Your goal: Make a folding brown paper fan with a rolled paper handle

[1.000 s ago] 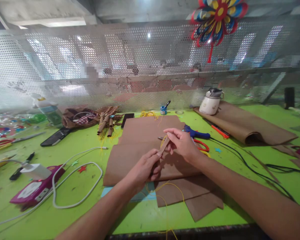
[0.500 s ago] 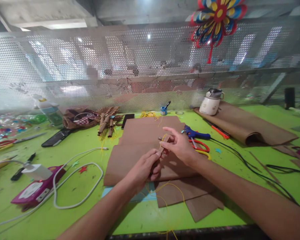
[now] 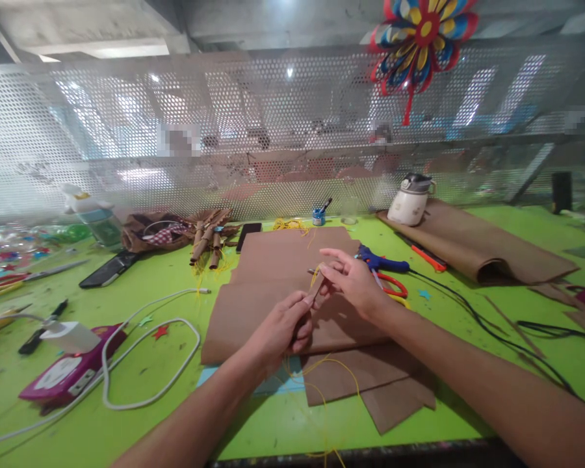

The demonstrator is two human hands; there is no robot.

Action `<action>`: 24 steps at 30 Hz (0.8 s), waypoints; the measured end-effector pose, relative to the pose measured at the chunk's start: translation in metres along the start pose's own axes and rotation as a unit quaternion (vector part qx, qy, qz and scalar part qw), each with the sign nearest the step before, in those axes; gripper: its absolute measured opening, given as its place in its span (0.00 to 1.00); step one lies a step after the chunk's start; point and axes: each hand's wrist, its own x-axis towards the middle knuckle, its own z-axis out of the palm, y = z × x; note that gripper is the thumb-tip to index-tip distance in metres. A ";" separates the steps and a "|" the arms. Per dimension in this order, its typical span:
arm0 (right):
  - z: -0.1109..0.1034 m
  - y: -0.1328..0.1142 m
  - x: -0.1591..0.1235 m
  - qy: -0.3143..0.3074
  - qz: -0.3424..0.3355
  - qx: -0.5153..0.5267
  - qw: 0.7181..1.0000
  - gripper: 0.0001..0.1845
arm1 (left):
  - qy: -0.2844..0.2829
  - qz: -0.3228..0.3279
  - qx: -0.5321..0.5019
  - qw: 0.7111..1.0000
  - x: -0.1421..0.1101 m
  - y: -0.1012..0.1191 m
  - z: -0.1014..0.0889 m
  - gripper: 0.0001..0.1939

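Note:
Between my two hands is a small brown paper piece (image 3: 315, 292), tilted, with yellow string (image 3: 314, 277) looped near its upper end. My left hand (image 3: 283, 328) is closed around its lower end. At the upper end, my right hand (image 3: 355, 285) pinches the paper with thumb and fingers; its index finger is raised and bent. Fingers hide much of the piece. Large brown paper sheets (image 3: 253, 318) lie under both hands. Loose yellow string (image 3: 355, 377) trails below them toward the front edge of the table.
Right of the sheets lie a blue glue gun (image 3: 387, 263) with a black cord and red-and-yellow-handled scissors (image 3: 394, 284). A white jug (image 3: 410, 203) stands on rolled brown paper (image 3: 487, 247). Leftward are a purple power strip (image 3: 73, 370), a white cable (image 3: 151, 406) and paper rolls (image 3: 203, 242).
My right hand has shifted slightly, its fingers now closer around the upper end of the paper piece, which has turned a little. My left hand stays nearly in place.

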 end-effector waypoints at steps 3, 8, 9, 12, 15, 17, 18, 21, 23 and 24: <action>-0.002 0.002 0.002 0.007 -0.023 -0.035 0.999 0.25 | -0.005 -0.005 -0.002 1.000 0.000 0.001 -0.001 0.12; -0.004 0.005 0.005 0.011 -0.045 -0.064 0.997 0.21 | -0.010 -0.010 0.001 1.000 0.000 0.002 -0.002 0.14; -0.004 0.005 0.005 0.015 -0.042 -0.064 0.997 0.21 | -0.013 -0.006 0.001 1.000 0.000 0.002 -0.002 0.13; -0.004 0.004 0.005 0.012 -0.021 -0.051 0.998 0.21 | -0.023 0.011 -0.006 1.000 0.001 0.001 -0.003 0.10; -0.003 0.004 0.003 -0.010 -0.013 -0.029 0.999 0.23 | -0.025 0.013 -0.007 1.000 0.001 0.000 -0.003 0.09; -0.002 0.004 0.003 -0.013 -0.018 -0.018 1.000 0.24 | -0.025 0.009 0.000 1.000 0.002 -0.001 -0.004 0.08; -0.002 0.004 0.002 -0.012 -0.018 -0.016 1.000 0.25 | -0.024 0.007 0.004 1.000 0.002 -0.001 -0.004 0.08; -0.002 0.004 0.002 -0.008 -0.013 -0.022 1.000 0.25 | -0.027 -0.008 0.002 1.000 0.002 -0.001 -0.006 0.08; -0.002 0.003 0.002 -0.005 -0.009 -0.027 1.000 0.25 | -0.036 -0.019 -0.011 0.999 0.001 0.000 -0.006 0.09; -0.002 0.003 0.002 -0.002 -0.009 -0.028 1.000 0.25 | -0.041 -0.023 -0.021 0.999 0.001 0.000 -0.006 0.09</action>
